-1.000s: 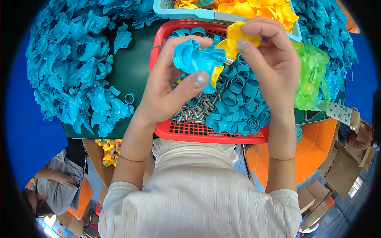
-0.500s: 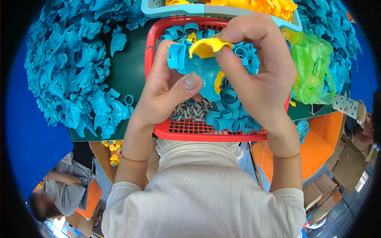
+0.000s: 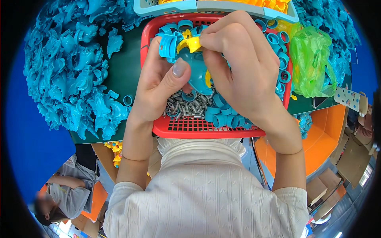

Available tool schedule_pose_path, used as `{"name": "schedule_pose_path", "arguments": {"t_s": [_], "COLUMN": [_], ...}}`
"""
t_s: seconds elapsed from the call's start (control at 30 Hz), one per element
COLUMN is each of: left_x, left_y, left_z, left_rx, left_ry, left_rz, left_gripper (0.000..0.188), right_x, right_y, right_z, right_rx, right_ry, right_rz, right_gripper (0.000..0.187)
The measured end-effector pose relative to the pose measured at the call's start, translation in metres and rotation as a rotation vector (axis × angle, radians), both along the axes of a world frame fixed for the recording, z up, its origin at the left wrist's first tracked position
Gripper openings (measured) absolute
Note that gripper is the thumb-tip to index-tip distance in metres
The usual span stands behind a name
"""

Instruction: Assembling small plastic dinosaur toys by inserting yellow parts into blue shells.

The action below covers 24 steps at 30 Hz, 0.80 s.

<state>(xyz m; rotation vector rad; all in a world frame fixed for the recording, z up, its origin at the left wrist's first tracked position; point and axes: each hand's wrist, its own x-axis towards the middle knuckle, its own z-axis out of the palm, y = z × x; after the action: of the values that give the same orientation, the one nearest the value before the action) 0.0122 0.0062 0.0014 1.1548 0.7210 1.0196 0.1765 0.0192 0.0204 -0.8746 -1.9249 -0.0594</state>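
Observation:
Over a red plastic basket [image 3: 214,134], my left hand [image 3: 160,81] is closed around a blue curved plastic shell [image 3: 197,67]. A blue ring-like collar [image 3: 168,47] shows at the shell's upper left, by my left fingers. My right hand [image 3: 244,65] pinches a curved yellow plastic piece [image 3: 191,44] against the shell's upper edge. Whether it is seated there I cannot tell. Another bit of yellow shows at the shell's right side, partly behind my right fingers. Below my hands lie small metal cylinders [image 3: 192,107] and loose blue rings [image 3: 224,119] in the basket.
Blue shells [image 3: 75,67] are heaped at left, with another heap [image 3: 331,20] at far right. A light-blue basket [image 3: 234,10] of yellow pieces stands behind. A green plastic bag [image 3: 311,59] lies right of the red basket. An orange bin [image 3: 317,135] sits lower right; another person [image 3: 71,182] is at lower left.
Both hands have shifted slightly left with the shell. My right hand has brought the yellow piece down and turned it against the shell's upper edge.

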Motion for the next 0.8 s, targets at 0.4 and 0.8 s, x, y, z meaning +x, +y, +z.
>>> {"name": "schedule_pose_path", "arguments": {"t_s": [0.4,0.8], "left_x": [-0.0052,-0.0009], "left_y": [0.0018,0.002], "left_z": [-0.0006,-0.0023], "left_rx": [-0.067,-0.007], "left_ry": [-0.026,-0.097], "left_rz": [-0.033,-0.031], "left_gripper": [0.049,0.049], "right_x": [-0.0031,-0.0064], "right_y": [-0.0004,0.0009], "right_z": [0.0027,0.0004], "right_rx": [-0.063,0.034], "right_ry": [0.034,0.036], "right_rz": [0.017,-0.022], "right_gripper": [0.025,0.024]}}
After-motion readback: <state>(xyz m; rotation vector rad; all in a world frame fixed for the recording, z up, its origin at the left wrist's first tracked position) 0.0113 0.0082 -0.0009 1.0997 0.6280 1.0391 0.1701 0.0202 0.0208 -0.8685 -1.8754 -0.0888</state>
